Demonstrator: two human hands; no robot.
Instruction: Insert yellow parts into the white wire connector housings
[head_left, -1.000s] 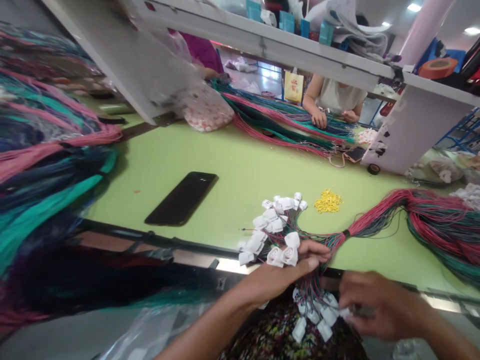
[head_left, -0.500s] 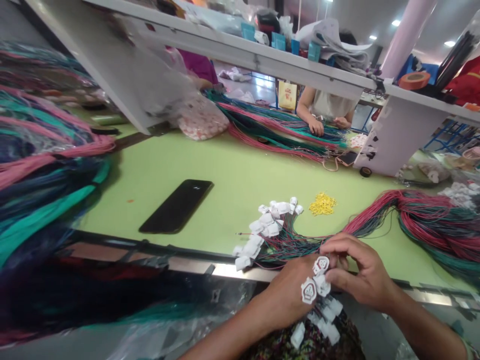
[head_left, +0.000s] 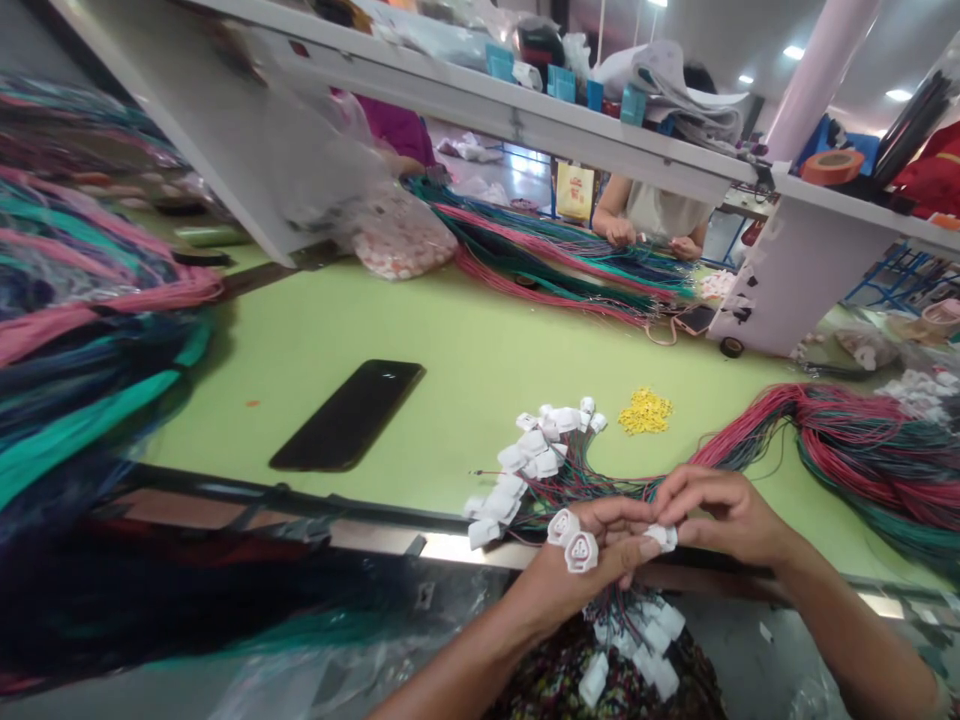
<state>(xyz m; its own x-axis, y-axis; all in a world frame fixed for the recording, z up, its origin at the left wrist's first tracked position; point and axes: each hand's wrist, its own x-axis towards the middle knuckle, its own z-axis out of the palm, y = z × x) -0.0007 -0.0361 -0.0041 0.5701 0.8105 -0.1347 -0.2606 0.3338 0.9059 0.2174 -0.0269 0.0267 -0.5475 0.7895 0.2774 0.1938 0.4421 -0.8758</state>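
Note:
At the table's front edge, my left hand (head_left: 611, 535) is closed, its thumb and fingers on a white connector (head_left: 661, 538). From the other side, my right hand (head_left: 724, 510) pinches at the same connector, its fingertips nearly meeting the left ones. Two more white connectors (head_left: 580, 551) with open faces rest against the back of my left hand near the thumb. Below it, several white connectors (head_left: 652, 630) hang on thin dark wires over the patterned cloth on my lap. Just beyond my hands lies a bunch of wires with white connectors (head_left: 532, 450) on their ends.
A pile of small yellow pieces (head_left: 645, 411) and a black phone (head_left: 349, 415) lie on the green tabletop (head_left: 480, 350). Wire bundles (head_left: 862, 440) stretch right, others (head_left: 97, 330) left. A shelf (head_left: 540, 110) crosses above; behind it another person's hands (head_left: 622, 232) work over wires.
My left hand has turned, so its thumb and fingers now show around one connector. The two open-faced connectors have shifted left with it. My right hand stays close, fingers on the held connector.

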